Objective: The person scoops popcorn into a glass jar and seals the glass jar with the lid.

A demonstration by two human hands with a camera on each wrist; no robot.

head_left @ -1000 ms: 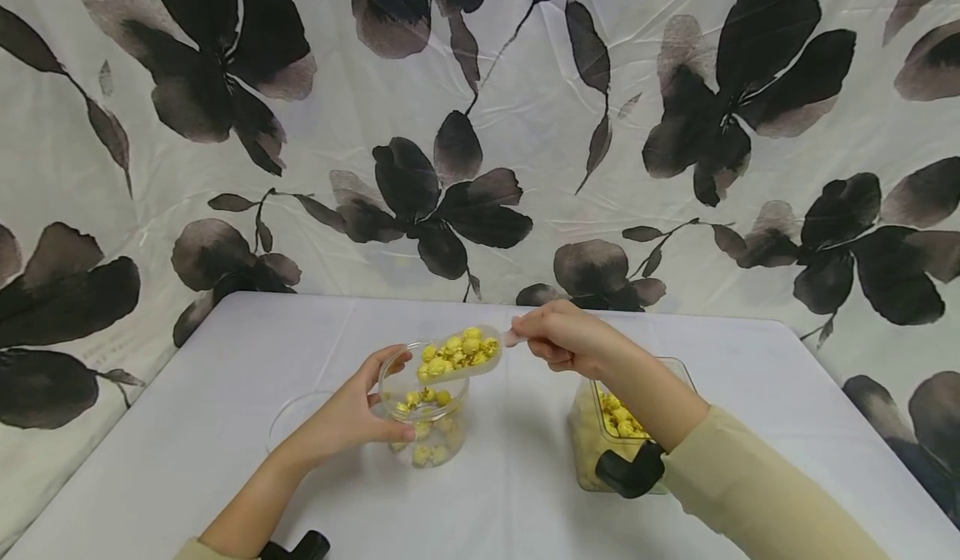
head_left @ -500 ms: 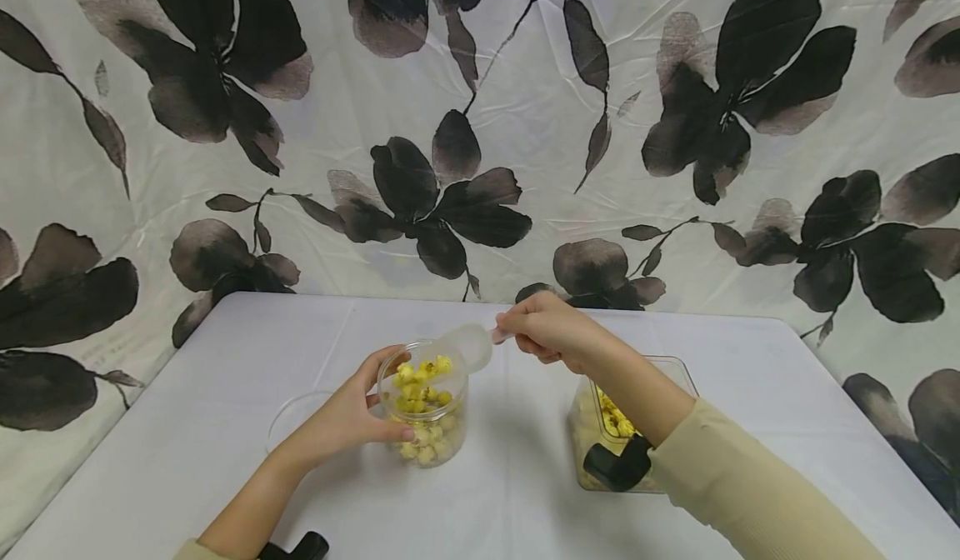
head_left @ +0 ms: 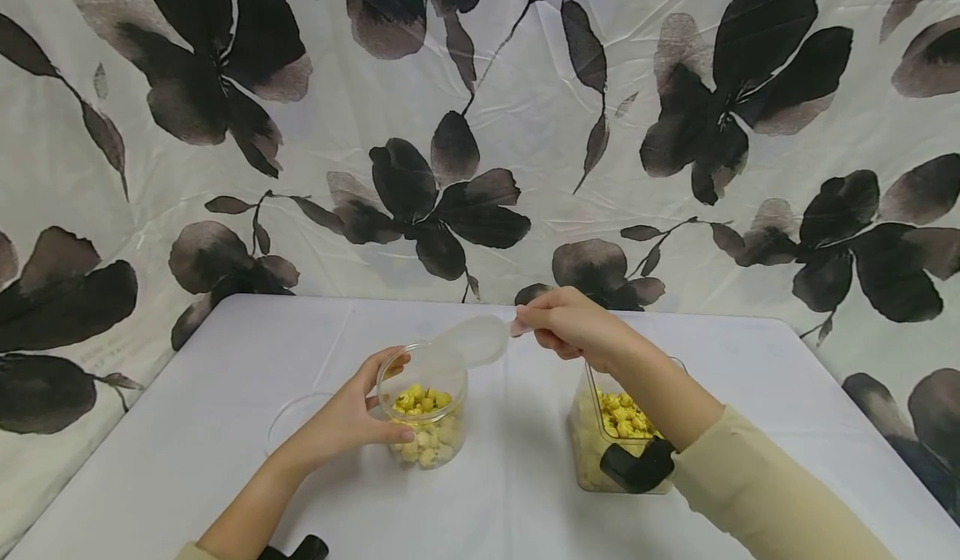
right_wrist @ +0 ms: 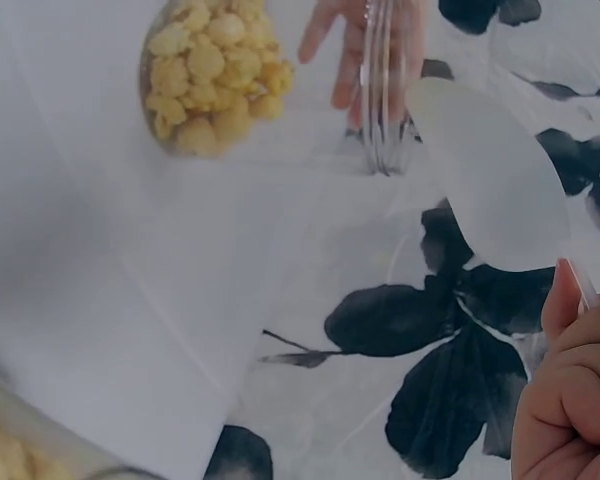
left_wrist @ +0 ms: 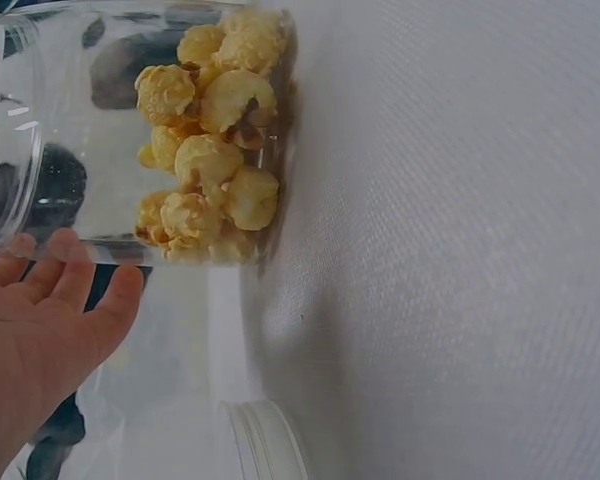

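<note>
My left hand (head_left: 352,417) holds a clear round jar (head_left: 459,410) by its side, thumb at the front and fingers behind. Yellow popcorn (head_left: 422,400) fills the jar's lower part. In the left wrist view, several popcorn pieces (left_wrist: 208,165) show through the wall. The right hand (head_left: 566,324) pinches the handle of a translucent scoop (head_left: 480,341). Its bowl is tipped over the jar's rim, with no popcorn seen on it. In the right wrist view, the scoop (right_wrist: 500,175) reaches to the jar's mouth. Part of the left hand is hidden behind the jar.
Beneath the right forearm stands a clear square tub (head_left: 588,460) of popcorn. A round clear lid (head_left: 273,427) lies on the white-covered table (head_left: 517,493), left of the jar. A floral cloth (head_left: 480,85) hangs behind the table.
The scoop was full of popcorn, then tipped, and the popcorn dropped into the jar, raising its level. My right hand has since drawn slightly back right. The left hand has hardly moved.
</note>
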